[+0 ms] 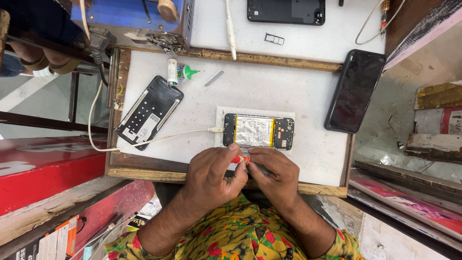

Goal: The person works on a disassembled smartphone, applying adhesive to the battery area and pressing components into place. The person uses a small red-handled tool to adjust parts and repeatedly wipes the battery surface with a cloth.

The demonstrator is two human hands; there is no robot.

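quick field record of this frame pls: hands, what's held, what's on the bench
left hand: pinching a small red tool
right hand: meets the left at the tool's tip
opened phone: flat on the white mat, battery showing, white cable plugged into its left end
phone frame: left on the mat
dark phone: at the mat's right edge
glue bottle: lying near the top edge

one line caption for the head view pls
Both hands, left hand and right hand, pinch a small red tool beside an opened phone.
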